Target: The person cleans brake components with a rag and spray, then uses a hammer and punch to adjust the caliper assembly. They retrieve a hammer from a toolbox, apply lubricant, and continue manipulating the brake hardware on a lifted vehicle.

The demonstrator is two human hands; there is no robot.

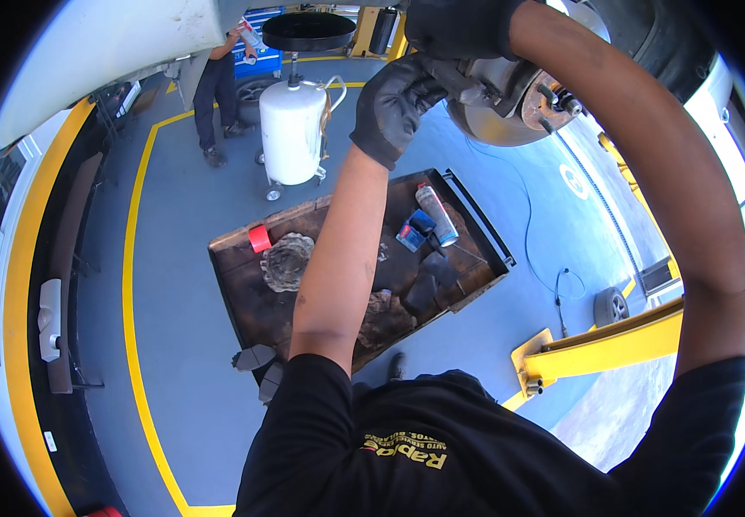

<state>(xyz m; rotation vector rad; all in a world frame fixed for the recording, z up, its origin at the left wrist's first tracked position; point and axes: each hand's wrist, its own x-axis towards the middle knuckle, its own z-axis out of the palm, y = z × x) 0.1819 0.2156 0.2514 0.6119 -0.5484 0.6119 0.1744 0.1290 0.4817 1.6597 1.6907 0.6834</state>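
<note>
Overhead is a wheel hub (545,103) with a shiny brake disc (497,129) and a dark brake caliper (467,89) at its left side. My left hand (390,108), in a black glove, is raised to the caliper's left end with its fingers curled closed. What those fingers pinch, if anything, is hidden. Above the caliper, my right hand (460,28), also gloved in black, reaches in from the right with the arm bent around the hub. Its fingers are hidden behind the glove's back and the parts there.
Below stands a dark work tray (321,211) with a spray can (437,215), a blue box (414,231), a red piece (259,239) and a crumpled ring-shaped piece (287,262). Beyond are a white drain tank (291,133) and a person (217,95). A yellow lift arm (605,349) lies right.
</note>
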